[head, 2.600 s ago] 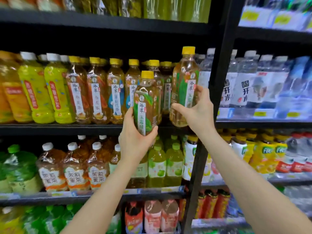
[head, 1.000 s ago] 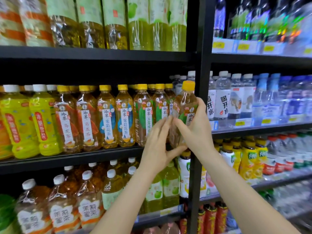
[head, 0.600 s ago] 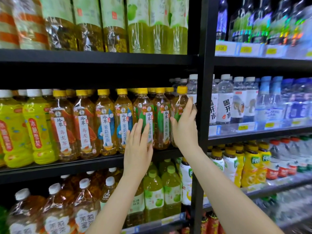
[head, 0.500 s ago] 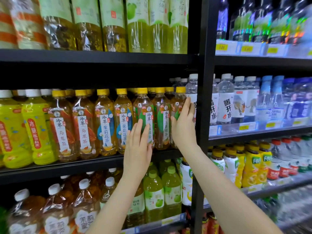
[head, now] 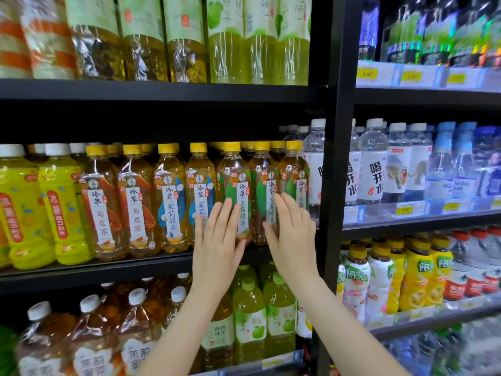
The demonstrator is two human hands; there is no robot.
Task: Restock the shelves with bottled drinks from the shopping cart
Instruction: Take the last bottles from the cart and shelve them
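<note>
Middle black shelf, front row: clear yellow-capped green-label tea bottles, upright, close-packed. Left hand: fingers straight, flat against one bottle, gripping nothing. Right hand: likewise flat on its neighbour, contact apparently light. Risk: an uneven push tips a bottle backward, toppling the rows behind.

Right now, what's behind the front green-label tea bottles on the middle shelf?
Behind the green-label tea bottles, more yellow caps show further rows. Their bodies and the row depth are hidden by the front bottles and both open hands, left hand, right hand.
</note>
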